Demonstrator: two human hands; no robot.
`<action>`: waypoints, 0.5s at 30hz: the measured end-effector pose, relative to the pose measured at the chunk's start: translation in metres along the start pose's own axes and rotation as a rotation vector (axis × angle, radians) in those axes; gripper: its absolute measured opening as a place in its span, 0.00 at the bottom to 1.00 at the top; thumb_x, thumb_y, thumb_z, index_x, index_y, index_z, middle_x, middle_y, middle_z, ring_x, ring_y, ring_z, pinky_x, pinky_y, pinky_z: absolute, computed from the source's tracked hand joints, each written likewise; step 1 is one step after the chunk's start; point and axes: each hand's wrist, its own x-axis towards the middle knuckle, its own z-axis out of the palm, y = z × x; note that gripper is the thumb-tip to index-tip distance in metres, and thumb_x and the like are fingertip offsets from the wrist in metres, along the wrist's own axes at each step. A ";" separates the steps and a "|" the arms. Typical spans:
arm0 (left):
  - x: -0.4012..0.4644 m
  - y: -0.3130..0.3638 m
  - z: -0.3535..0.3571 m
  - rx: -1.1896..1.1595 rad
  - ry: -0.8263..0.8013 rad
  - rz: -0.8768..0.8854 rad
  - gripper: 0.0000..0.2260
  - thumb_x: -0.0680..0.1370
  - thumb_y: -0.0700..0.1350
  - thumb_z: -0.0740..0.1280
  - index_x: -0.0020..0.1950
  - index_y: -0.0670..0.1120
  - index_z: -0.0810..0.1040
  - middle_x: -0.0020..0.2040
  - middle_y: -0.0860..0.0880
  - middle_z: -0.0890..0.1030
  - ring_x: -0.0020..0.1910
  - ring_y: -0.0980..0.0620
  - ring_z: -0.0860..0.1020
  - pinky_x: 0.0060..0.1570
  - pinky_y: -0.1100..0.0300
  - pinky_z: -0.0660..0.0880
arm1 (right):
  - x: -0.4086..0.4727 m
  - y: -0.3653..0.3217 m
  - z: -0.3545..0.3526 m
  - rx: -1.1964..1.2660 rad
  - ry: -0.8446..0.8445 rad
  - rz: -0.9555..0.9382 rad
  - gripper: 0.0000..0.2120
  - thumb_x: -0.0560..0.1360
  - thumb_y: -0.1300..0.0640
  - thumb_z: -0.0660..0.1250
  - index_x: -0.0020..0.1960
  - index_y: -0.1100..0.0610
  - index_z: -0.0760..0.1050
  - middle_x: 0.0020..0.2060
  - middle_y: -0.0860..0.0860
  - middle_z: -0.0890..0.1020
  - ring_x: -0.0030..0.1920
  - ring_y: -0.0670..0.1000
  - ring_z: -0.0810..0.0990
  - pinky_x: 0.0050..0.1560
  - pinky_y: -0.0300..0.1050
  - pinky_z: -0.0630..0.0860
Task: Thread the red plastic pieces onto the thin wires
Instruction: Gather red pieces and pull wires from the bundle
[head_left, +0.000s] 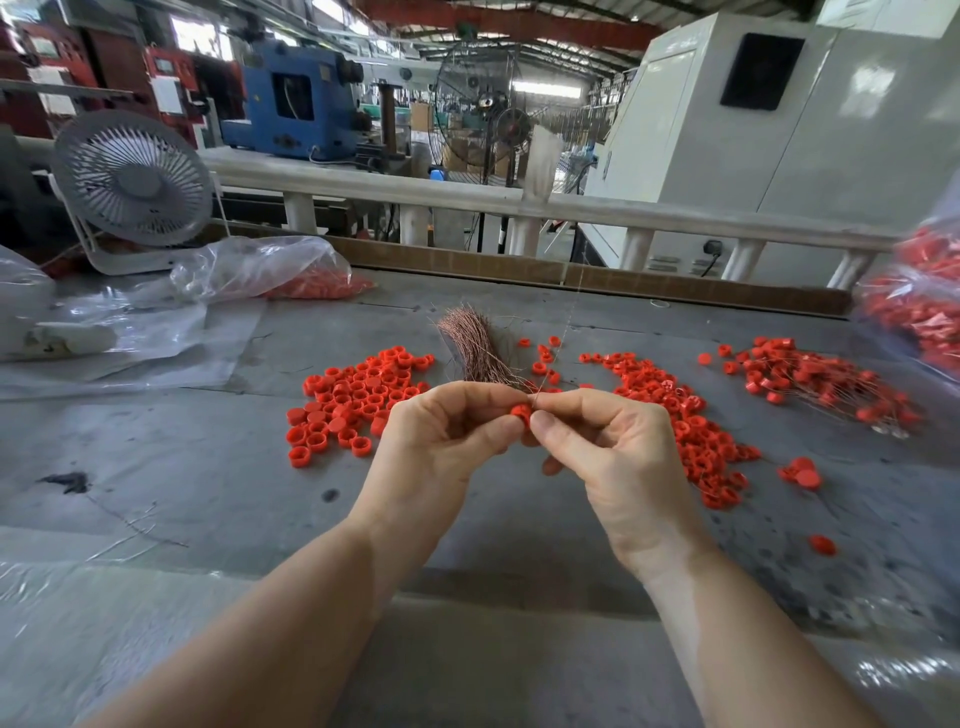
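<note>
Red plastic piece (521, 413) pinched between both hands above the table (208, 467).
Left hand (441, 441) grips it; right hand (608, 447) pinches a thin wire (563, 322).

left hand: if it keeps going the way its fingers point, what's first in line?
Most likely the red piece the left hand already pinches, then the right hand fingertips directly opposite. Depth beyond them is unclear.

Red plastic piece (520, 412): small round cap, pinched between both hands. Thin wire (563, 332): rising from it. Loose red pieces (350, 402): heaped on table. Copper wire bundle (475, 349): lying behind.
</note>
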 end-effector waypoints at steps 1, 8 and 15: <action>0.000 0.000 0.000 -0.006 0.001 -0.003 0.10 0.71 0.30 0.67 0.44 0.44 0.81 0.35 0.53 0.83 0.34 0.62 0.79 0.38 0.70 0.74 | 0.000 0.000 0.000 0.002 0.001 -0.004 0.12 0.70 0.68 0.70 0.39 0.50 0.82 0.32 0.49 0.84 0.35 0.47 0.81 0.30 0.35 0.74; 0.000 -0.002 -0.001 -0.044 0.007 -0.031 0.08 0.67 0.37 0.70 0.44 0.45 0.81 0.35 0.52 0.84 0.34 0.61 0.79 0.39 0.69 0.75 | 0.000 0.002 -0.001 -0.008 -0.002 -0.026 0.11 0.69 0.65 0.72 0.38 0.49 0.83 0.33 0.50 0.84 0.34 0.48 0.81 0.30 0.35 0.74; 0.000 -0.002 0.000 -0.058 0.006 -0.047 0.07 0.67 0.32 0.70 0.44 0.40 0.81 0.34 0.51 0.84 0.33 0.61 0.79 0.38 0.69 0.75 | 0.001 0.005 -0.002 -0.015 -0.021 -0.044 0.10 0.70 0.67 0.70 0.39 0.51 0.82 0.30 0.49 0.83 0.30 0.45 0.79 0.35 0.35 0.76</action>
